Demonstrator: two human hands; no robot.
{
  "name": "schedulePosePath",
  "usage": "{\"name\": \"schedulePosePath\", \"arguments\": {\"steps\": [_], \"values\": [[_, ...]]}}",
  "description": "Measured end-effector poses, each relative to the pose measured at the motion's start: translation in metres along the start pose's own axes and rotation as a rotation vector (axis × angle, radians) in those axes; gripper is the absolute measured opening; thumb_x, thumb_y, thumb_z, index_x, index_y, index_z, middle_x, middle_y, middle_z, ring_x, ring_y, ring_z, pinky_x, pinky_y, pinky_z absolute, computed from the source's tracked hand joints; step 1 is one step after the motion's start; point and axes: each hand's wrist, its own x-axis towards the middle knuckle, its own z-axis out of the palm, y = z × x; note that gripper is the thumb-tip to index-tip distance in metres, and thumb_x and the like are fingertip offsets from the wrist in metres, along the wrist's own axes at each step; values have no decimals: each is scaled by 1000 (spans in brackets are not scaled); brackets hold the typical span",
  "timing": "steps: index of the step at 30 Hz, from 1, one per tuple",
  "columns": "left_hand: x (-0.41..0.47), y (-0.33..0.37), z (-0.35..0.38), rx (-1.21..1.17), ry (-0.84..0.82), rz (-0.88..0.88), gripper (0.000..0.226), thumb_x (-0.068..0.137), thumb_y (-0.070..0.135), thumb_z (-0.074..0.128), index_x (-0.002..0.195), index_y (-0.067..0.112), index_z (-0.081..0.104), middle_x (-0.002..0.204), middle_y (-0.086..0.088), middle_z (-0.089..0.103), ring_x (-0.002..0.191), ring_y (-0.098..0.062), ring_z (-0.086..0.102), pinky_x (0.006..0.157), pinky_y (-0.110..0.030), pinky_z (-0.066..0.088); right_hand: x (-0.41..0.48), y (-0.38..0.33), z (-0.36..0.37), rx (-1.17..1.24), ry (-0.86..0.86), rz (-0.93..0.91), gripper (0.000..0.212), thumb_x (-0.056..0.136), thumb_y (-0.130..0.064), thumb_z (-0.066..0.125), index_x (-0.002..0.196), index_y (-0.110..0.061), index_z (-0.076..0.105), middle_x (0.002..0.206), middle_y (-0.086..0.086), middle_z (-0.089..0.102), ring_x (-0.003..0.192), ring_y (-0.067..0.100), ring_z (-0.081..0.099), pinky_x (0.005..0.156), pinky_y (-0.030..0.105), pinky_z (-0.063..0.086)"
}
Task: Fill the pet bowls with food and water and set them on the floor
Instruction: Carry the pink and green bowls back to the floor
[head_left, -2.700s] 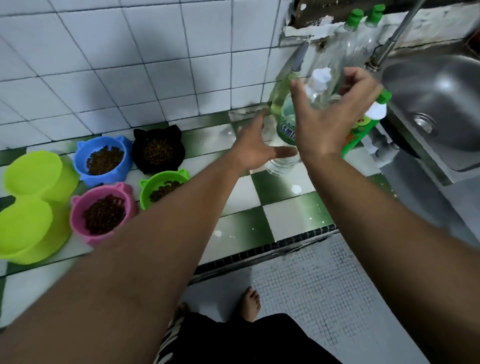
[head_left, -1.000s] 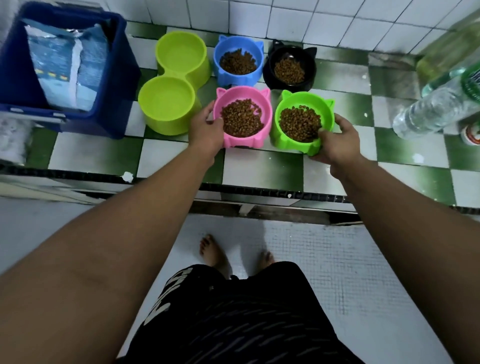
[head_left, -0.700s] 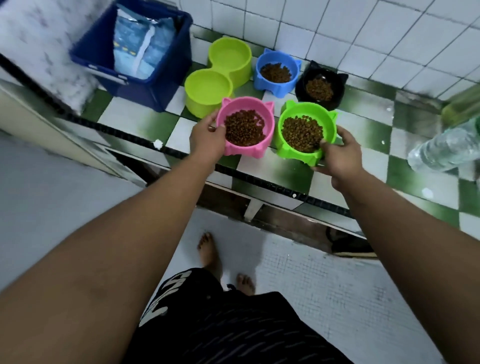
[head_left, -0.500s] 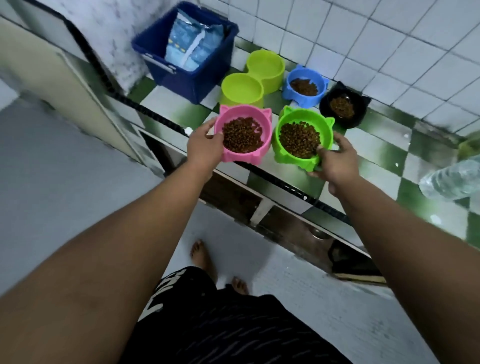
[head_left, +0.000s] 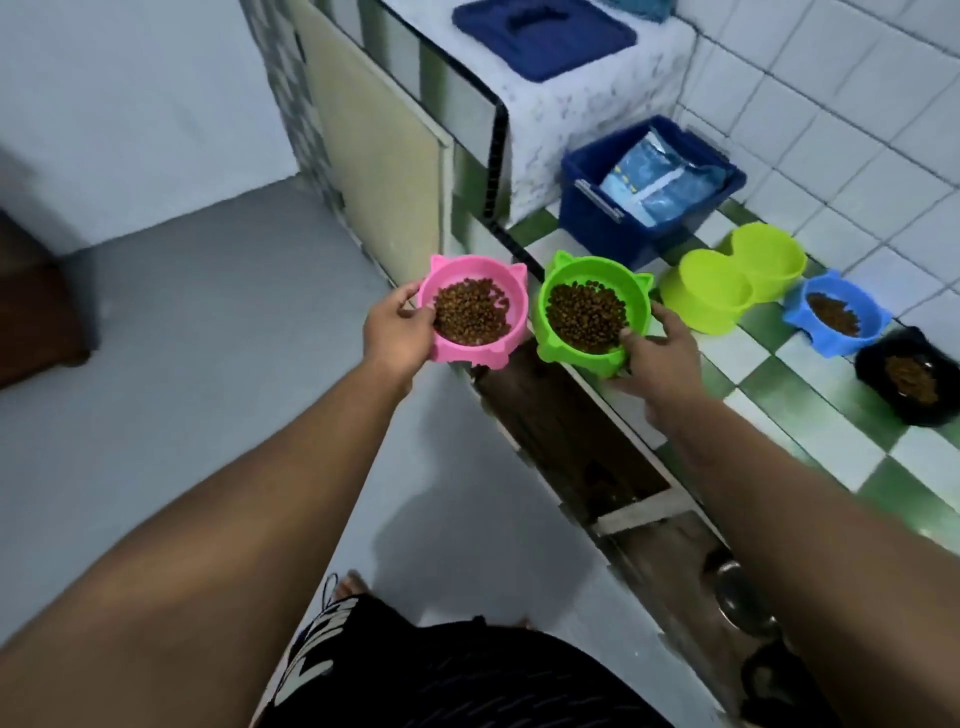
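A person carries two kibble-filled pet bowls away from a green-and-white checked counter (head_left: 810, 395) — the left hand (head_left: 397, 332) clamped on the pink bowl (head_left: 470, 312), the right hand (head_left: 657, 353) on the green bowl (head_left: 592, 312), both kept level, probably to avoid spills. The pink bowl hangs over grey floor (head_left: 208, 364). Blue bowl (head_left: 836, 319), black bowl (head_left: 909, 382) and a seemingly empty lime double bowl (head_left: 727, 288) wait beside a blue bin (head_left: 608, 218) — white wall tiles behind.
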Motion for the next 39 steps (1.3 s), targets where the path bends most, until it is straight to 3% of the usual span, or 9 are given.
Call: {"name": "schedulePosePath", "arguments": {"steps": [3, 6, 13, 16, 20, 25, 31, 35, 39], "values": [[36, 0, -64, -47, 83, -35, 41, 101, 13, 61, 141, 26, 60, 109, -9, 74, 87, -23, 76, 69, -45, 66, 4, -11, 75, -9, -99, -18, 44, 95, -11, 62, 133, -31, 53, 121, 16, 58, 102, 35, 68, 61, 46, 62], [70, 5, -126, -103, 141, -53, 41, 102, 10, 60, 141, 23, 59, 107, -9, 74, 86, -23, 77, 64, -41, 65, 3, -24, 153, -35, -178, -54, 35, 97, -8, 59, 125, -29, 56, 118, 11, 60, 102, 30, 67, 60, 40, 62], [145, 27, -243, -153, 295, -81, 40, 102, 7, 58, 139, 21, 59, 101, -7, 74, 83, -21, 77, 64, -40, 65, 20, -54, 310, -50, -271, -44, 48, 97, -7, 60, 141, -25, 49, 124, 11, 59, 97, 29, 67, 51, 36, 60], [191, 34, -286, -172, 368, -101, 38, 103, 7, 57, 138, 21, 58, 102, -7, 73, 83, -21, 76, 60, -38, 65, 39, -69, 385, -51, -343, -39, 48, 97, -4, 58, 139, -24, 46, 109, 5, 60, 97, 30, 66, 57, 39, 60], [262, 34, -323, -195, 467, -119, 34, 102, 8, 58, 134, 21, 62, 101, -9, 74, 82, -22, 76, 61, -43, 65, 83, -82, 485, -89, -424, -61, 47, 97, -4, 57, 137, -25, 48, 107, 11, 59, 89, 31, 67, 58, 42, 58], [359, 46, -360, -216, 609, -163, 25, 101, 9, 59, 121, 23, 63, 93, -5, 72, 85, -25, 75, 66, -47, 65, 154, -99, 606, -170, -545, -79, 44, 94, -7, 59, 130, -31, 52, 106, 11, 63, 93, 36, 70, 62, 48, 61], [469, 70, -396, -225, 763, -261, 13, 97, 18, 66, 108, 24, 62, 106, -11, 71, 89, -29, 73, 67, -48, 65, 222, -142, 720, -271, -626, -43, 36, 96, -6, 59, 115, -35, 51, 114, 7, 61, 102, 39, 69, 58, 42, 60], [551, 71, -421, -200, 799, -301, 15, 94, 19, 69, 107, 22, 62, 108, -12, 70, 91, -32, 73, 69, -49, 65, 270, -161, 797, -278, -638, -14, 36, 96, -7, 59, 118, -35, 52, 125, 9, 60, 108, 38, 66, 56, 43, 61], [646, 61, -446, -141, 821, -288, 19, 91, 27, 73, 104, 18, 61, 99, -5, 70, 88, -26, 73, 75, -47, 65, 322, -161, 881, -314, -601, -8, 38, 97, -7, 58, 130, -23, 54, 124, 3, 57, 111, 35, 62, 57, 44, 61]]}}
